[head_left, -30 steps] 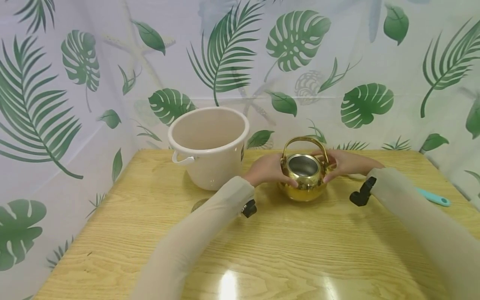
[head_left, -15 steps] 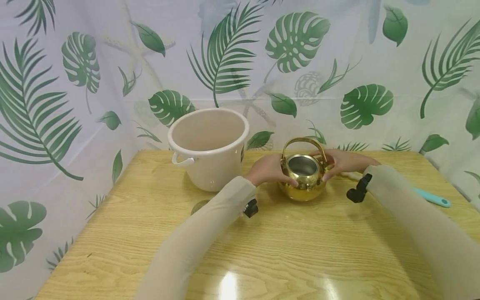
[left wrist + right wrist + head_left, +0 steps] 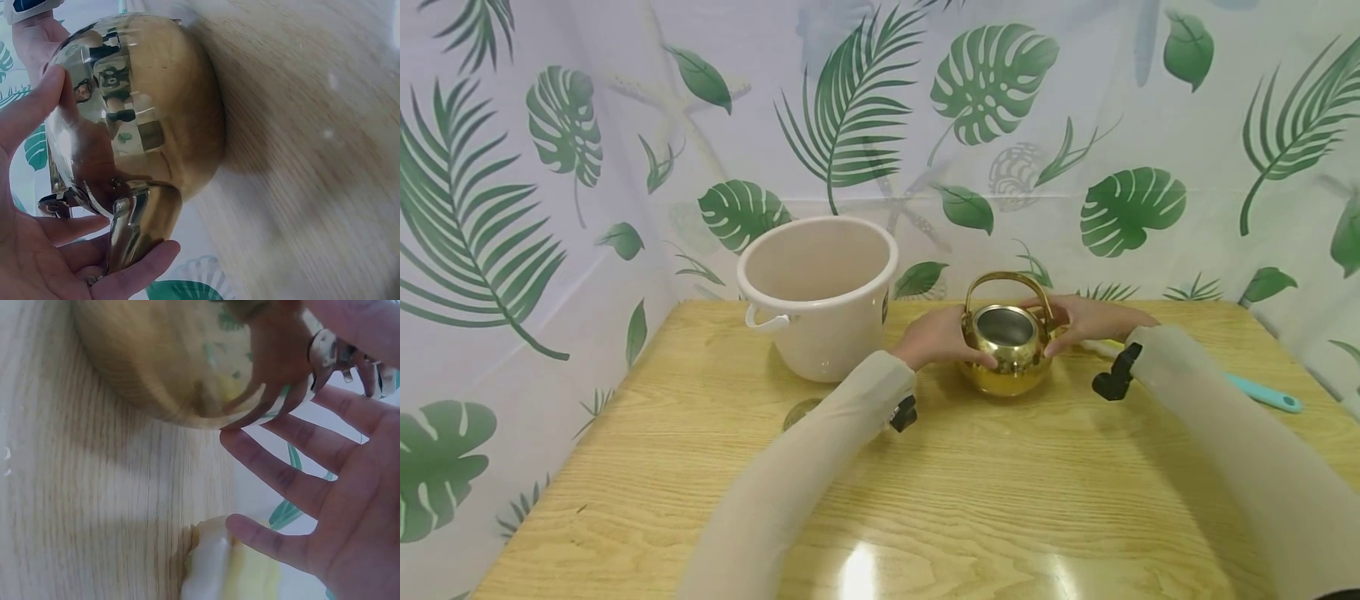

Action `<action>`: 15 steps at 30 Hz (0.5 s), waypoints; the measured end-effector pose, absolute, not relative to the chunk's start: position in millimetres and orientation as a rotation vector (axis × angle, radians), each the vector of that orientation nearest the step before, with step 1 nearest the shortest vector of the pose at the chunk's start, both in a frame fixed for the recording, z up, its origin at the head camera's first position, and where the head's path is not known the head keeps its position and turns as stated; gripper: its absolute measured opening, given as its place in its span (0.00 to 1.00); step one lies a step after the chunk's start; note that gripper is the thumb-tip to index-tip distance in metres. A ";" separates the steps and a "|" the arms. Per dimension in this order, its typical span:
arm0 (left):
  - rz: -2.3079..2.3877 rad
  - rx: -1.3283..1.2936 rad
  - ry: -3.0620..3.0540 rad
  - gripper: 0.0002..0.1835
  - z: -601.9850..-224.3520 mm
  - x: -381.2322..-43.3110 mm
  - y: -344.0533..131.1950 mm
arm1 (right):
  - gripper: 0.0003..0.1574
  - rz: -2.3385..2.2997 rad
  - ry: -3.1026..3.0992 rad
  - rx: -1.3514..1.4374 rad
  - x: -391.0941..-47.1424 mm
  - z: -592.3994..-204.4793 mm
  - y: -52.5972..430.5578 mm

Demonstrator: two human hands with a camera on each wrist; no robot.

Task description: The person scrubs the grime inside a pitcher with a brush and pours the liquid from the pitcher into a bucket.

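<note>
A shiny gold kettle (image 3: 1007, 367) with an uncovered round mouth stands between both hands, its arched handle (image 3: 1009, 277) upright. My left hand (image 3: 942, 335) holds its left side, thumb on the front. In the left wrist view, the left fingers curl about its short spout (image 3: 140, 225). On the opposite side, my right hand (image 3: 1086, 321) grips the body, thumb in front and other fingers behind. The right wrist view shows those fingertips against the gold wall, with the little finger apart from it. Whether the base touches the table is hard to tell.
A cream bucket (image 3: 820, 337) stands left of the kettle. A round brass-coloured piece (image 3: 800, 411) lies partly behind the left sleeve. A turquoise handle (image 3: 1266, 393) shows beyond the right sleeve, and a white-and-yellow object (image 3: 234, 562) lies near the right hand. Leaf-patterned cloth hangs behind the table (image 3: 1000, 492).
Both hands keep their hold on the kettle. The kettle has shifted slightly upward in the head view, and the right forearm has moved a little left and up.
</note>
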State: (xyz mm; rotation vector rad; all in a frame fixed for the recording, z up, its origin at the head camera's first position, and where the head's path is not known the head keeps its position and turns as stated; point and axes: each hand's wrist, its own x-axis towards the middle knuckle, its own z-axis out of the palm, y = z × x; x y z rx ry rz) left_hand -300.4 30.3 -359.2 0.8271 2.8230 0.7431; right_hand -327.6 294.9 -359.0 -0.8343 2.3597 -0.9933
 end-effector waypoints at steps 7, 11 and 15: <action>0.668 0.726 2.857 0.54 -357.9 -299.3 35.1 | 0.53 -1.012 2.375 -0.801 -325.0 -358.0 298.2; 0.604 0.648 2.892 0.64 -358.5 -297.8 36.3 | 0.57 -0.949 2.467 -0.742 -318.0 -356.1 298.3; 0.621 0.623 2.915 0.68 -359.1 -295.2 35.4 | 0.63 -0.809 2.624 -0.684 -305.8 -352.9 298.7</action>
